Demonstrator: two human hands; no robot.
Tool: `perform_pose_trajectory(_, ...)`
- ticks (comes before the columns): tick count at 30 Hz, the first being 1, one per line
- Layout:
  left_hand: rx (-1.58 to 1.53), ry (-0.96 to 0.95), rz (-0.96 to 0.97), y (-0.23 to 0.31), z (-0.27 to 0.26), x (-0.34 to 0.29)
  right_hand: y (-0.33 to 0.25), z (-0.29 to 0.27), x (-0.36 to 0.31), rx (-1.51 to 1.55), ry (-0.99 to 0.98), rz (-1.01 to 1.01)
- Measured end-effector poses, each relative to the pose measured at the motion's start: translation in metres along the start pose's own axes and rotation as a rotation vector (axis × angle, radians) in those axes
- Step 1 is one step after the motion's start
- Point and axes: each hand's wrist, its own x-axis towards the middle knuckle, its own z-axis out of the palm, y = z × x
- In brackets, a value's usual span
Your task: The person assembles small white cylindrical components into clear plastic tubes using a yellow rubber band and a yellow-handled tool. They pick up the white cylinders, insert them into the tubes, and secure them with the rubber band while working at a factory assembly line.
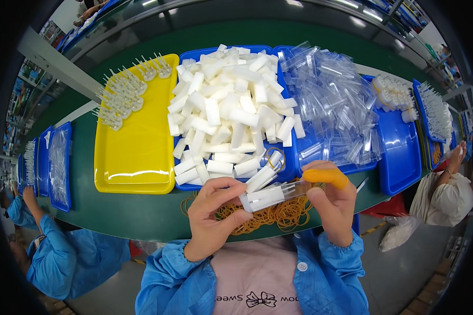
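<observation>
My left hand (pixel 213 211) pinches the left end of a clear plastic sleeve (pixel 293 190) between thumb and fingers. A white piece (pixel 266 199) sits inside the sleeve, toward that end. My right hand (pixel 333 206), with an orange finger cot (pixel 327 177) on one finger, grips the sleeve's right end. The sleeve lies nearly level above a loose pile of tan rubber bands (pixel 285 216). Just behind it, white foam blocks (pixel 220 110) heap over a blue tray (pixel 290 169), and one rubber band (pixel 275 157) rests at that tray's near right corner.
On the left, a yellow tray (pixel 134 157) carries white pieces with thin upright stems (pixel 122 94). To the right, clear sleeves (pixel 333 100) overfill another blue tray; a further blue tray (pixel 399 163) holds white round parts (pixel 393 93). Co-workers in blue (pixel 79 260) and white (pixel 444 197) sit either side.
</observation>
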Motion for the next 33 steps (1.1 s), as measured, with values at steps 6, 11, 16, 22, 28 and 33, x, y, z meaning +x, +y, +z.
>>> perform_pose_trajectory(6, -0.332, -0.039, 0.012, -0.004, 0.004, 0.002, 0.003, 0.002, -0.001, 0.070, 0.031, 0.054)
perform_pose_trajectory(11, -0.390, -0.002, -0.069, 0.011, 0.009, 0.005, -0.004, 0.001, -0.006, 0.012, -0.017, -0.093)
perform_pose_trajectory(16, -0.294, -0.059, 0.032, 0.009, 0.010, -0.003, -0.012, 0.011, -0.010, 0.001, -0.016, -0.083)
perform_pose_trajectory(22, -0.280, -0.046, 0.031, 0.006, 0.012, -0.004, -0.012, 0.014, -0.016, -0.070, -0.007, -0.098)
perform_pose_trajectory(28, -0.377, -0.030, -0.041, -0.001, 0.006, 0.001, -0.012, 0.005, 0.003, -0.057, -0.148, -0.046)
perform_pose_trajectory(33, -0.448, -0.005, -0.072, -0.003, -0.001, 0.001, 0.000, -0.027, 0.026, -0.642, 0.065, -0.069)
